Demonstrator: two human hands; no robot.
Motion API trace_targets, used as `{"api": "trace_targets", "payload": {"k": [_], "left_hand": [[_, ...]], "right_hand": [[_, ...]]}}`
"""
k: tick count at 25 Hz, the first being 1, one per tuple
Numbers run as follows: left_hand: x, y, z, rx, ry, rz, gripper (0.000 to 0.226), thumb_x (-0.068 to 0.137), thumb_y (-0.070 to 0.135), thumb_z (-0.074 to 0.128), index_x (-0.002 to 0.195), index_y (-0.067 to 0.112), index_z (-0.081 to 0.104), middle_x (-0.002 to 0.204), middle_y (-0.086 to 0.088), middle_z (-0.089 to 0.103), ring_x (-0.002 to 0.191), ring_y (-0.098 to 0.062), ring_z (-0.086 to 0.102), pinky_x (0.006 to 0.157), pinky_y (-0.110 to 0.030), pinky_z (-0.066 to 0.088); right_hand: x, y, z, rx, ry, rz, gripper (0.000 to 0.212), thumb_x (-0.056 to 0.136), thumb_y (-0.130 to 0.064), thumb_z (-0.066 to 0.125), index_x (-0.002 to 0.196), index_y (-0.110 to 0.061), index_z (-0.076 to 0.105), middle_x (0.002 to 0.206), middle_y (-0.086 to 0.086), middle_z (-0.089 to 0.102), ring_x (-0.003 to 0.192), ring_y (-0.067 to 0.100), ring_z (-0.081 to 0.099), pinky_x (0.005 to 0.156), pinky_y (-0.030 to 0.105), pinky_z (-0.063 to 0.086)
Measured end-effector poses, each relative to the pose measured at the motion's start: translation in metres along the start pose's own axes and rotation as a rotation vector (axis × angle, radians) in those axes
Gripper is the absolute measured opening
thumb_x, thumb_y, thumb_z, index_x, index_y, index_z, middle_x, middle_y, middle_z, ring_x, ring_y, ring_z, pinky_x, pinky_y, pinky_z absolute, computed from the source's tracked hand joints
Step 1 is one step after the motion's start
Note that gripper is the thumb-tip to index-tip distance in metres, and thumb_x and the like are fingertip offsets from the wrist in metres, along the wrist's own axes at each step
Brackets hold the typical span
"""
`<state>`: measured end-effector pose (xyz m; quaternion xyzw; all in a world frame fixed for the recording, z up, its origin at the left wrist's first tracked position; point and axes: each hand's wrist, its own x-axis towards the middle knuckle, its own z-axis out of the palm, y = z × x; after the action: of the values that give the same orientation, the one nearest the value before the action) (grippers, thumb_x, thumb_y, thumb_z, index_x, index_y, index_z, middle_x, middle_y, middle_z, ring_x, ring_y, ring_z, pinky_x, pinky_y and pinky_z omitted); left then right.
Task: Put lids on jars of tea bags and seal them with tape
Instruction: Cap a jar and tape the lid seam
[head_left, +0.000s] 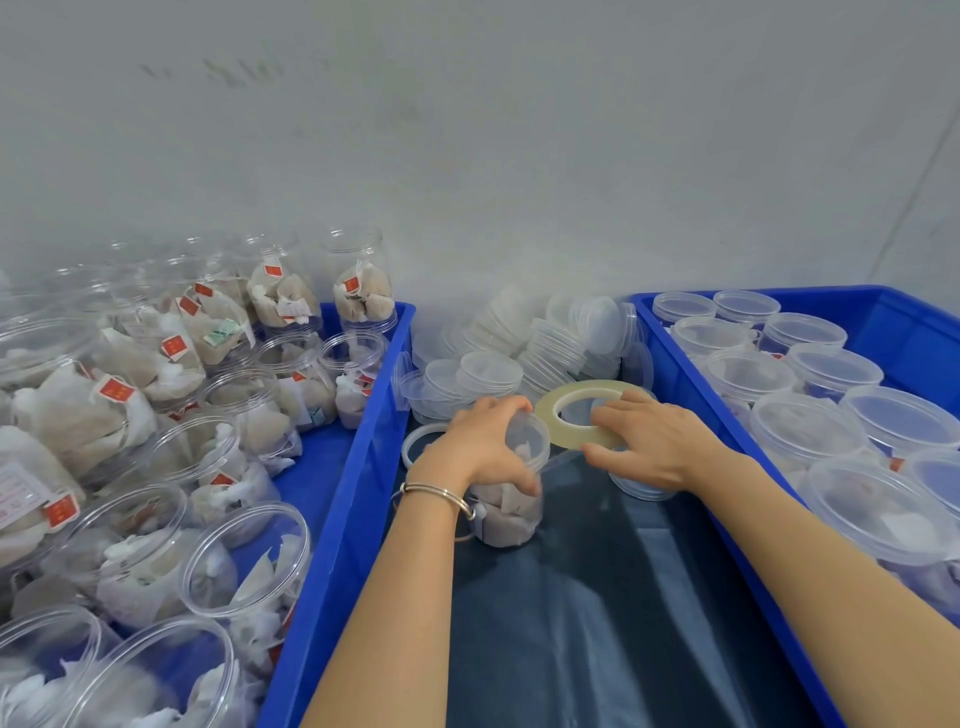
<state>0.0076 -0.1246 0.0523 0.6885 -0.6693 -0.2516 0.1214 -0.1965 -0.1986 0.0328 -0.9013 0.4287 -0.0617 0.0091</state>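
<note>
Grey wall behind, dark bench below. From the head view, her left hand (480, 441) wraps the lidded jar (511, 483) of tea bags; her right hand (649, 441) grips the tape roll (558, 415), a strip stretched to the jar. Slack could wrinkle the seal. Left bin (363, 415) holds open filled jars, right bin (675, 332) lidded ones.

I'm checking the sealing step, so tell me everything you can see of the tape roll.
The tape roll is a wide, flat ring of clear tape with a pale yellowish tint and a big open centre. It sits tilted between the two blue bins, in front of the heap of loose lids. The right hand rests on its near right edge, fingers over the rim. A clear strip seems to run toward the jar under the left hand.
</note>
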Motion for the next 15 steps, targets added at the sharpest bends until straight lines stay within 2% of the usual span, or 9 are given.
{"api": "trace_targets", "payload": {"k": [5, 9, 10, 12, 14, 15], "left_hand": [[0.002, 0.002, -0.011, 0.039, -0.130, 0.049, 0.088, 0.069, 0.008, 0.080, 0.138, 0.033, 0.033, 0.144, 0.002, 0.032, 0.131, -0.025, 0.030, 0.103, -0.047, 0.040], [0.001, 0.003, -0.010, 0.096, -0.161, 0.094, 0.086, 0.071, 0.001, 0.075, 0.138, 0.032, 0.030, 0.143, 0.004, 0.031, 0.134, -0.026, 0.022, 0.105, -0.049, 0.038], [0.000, 0.004, -0.006, 0.102, -0.155, 0.076, 0.083, 0.073, 0.005, 0.074, 0.137, 0.031, 0.029, 0.143, 0.004, 0.030, 0.138, -0.030, 0.016, 0.105, -0.052, 0.036], [-0.002, 0.008, 0.007, 0.069, -0.103, 0.022, 0.075, 0.078, 0.033, 0.074, 0.136, 0.031, 0.027, 0.148, 0.006, 0.025, 0.144, -0.036, -0.001, 0.108, -0.063, 0.026], [-0.002, 0.011, 0.023, 0.029, 0.029, -0.031, 0.066, 0.083, 0.057, 0.061, 0.135, 0.030, 0.029, 0.152, 0.006, 0.022, 0.146, -0.035, -0.010, 0.109, -0.070, 0.013], [-0.002, 0.012, 0.030, 0.048, 0.113, -0.036, 0.059, 0.088, 0.058, 0.053, 0.134, 0.030, 0.031, 0.152, 0.006, 0.023, 0.146, -0.035, -0.009, 0.109, -0.070, 0.010]], "right_hand": [[0.007, -0.008, -0.001, -0.033, -0.016, 0.038, 0.032, 0.093, -0.048, 0.036, 0.084, -0.018, 0.046, 0.094, -0.009, 0.050, 0.095, 0.009, 0.035, 0.077, 0.034, 0.037], [0.011, -0.021, 0.006, 0.035, -0.071, 0.041, 0.033, 0.097, -0.046, 0.034, 0.075, -0.021, 0.037, 0.083, -0.011, 0.041, 0.093, 0.011, 0.035, 0.079, 0.039, 0.040], [0.010, -0.021, 0.007, 0.043, -0.067, 0.037, 0.033, 0.097, -0.046, 0.034, 0.074, -0.022, 0.035, 0.081, -0.012, 0.039, 0.093, 0.011, 0.034, 0.080, 0.040, 0.041], [0.008, -0.018, 0.008, 0.055, -0.044, 0.029, 0.032, 0.097, -0.046, 0.034, 0.074, -0.023, 0.035, 0.077, -0.014, 0.035, 0.092, 0.011, 0.033, 0.079, 0.040, 0.041], [0.005, -0.015, 0.008, 0.065, -0.018, 0.023, 0.032, 0.097, -0.046, 0.035, 0.073, -0.025, 0.034, 0.075, -0.015, 0.034, 0.090, 0.011, 0.034, 0.076, 0.037, 0.039], [0.003, -0.014, 0.009, 0.067, -0.001, 0.020, 0.032, 0.096, -0.047, 0.035, 0.072, -0.025, 0.034, 0.075, -0.016, 0.034, 0.089, 0.010, 0.035, 0.073, 0.035, 0.038]]}}
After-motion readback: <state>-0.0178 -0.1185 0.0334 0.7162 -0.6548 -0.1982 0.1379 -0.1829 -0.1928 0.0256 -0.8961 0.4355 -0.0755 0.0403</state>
